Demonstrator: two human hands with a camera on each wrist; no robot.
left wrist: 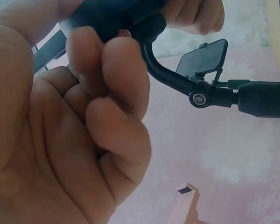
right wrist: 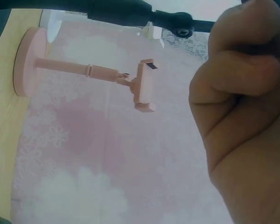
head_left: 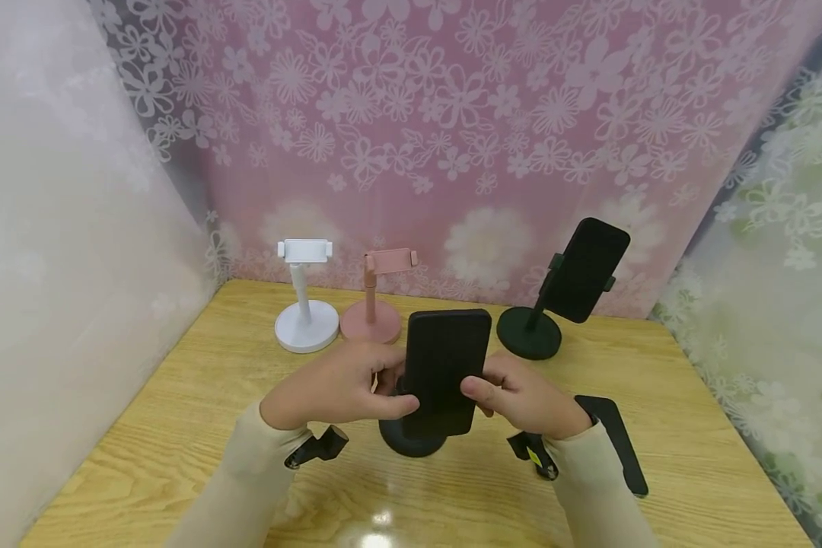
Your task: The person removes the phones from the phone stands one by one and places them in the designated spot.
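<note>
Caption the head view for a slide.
Left hand and right hand hold a phone at a dark stand, white stand and pink stand behind.

Two forearms in pale sleeves reach from the near side toward the far side, slanting inward. The left hand (head_left: 339, 384) comes from the left, its thumb stretched out to the right; the left wrist view shows its fingers bent inward over the palm. The right hand (head_left: 520, 392) comes from the right, thumb pointing left, the other fingers folded underneath. Both hands grip — thumbs nearest, fingers behind — facing each other, apart, at similar height.
</note>
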